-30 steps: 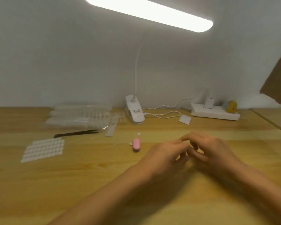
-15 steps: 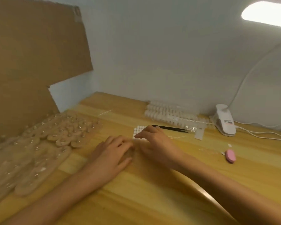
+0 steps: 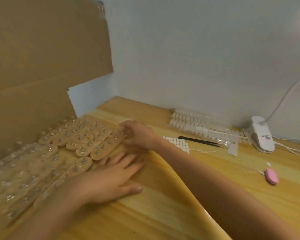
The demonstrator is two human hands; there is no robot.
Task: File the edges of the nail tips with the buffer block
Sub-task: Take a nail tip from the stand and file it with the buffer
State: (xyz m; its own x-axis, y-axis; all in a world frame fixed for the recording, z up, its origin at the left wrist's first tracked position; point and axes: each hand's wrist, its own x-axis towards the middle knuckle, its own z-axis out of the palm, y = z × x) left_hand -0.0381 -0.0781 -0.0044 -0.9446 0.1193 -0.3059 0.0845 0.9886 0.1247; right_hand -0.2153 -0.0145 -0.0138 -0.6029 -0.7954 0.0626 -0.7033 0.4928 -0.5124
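Rows of clear nail-tip stands (image 3: 87,141) with small metal centres cover the left of the wooden table (image 3: 163,213). My right hand (image 3: 139,135) reaches across to the near end of the rows, its fingers curled on one clear stand (image 3: 122,134). My left hand (image 3: 111,181) lies flat on the table just in front of the stands, fingers straight, holding nothing. The pink buffer block (image 3: 271,176) lies far to the right, away from both hands, with small white bits beside it.
Clear bags of nail tips (image 3: 197,127) lie along the back wall. In front of them are black tweezers (image 3: 197,140) and a white sticker sheet (image 3: 177,143). A white lamp clamp (image 3: 261,135) with cables stands at the right. Cardboard (image 3: 33,66) walls off the left.
The view has swung left from the table's middle. Both hands moved left to the rows of clear stands; my right hand now has its fingers on one, and my left hand lies flat.
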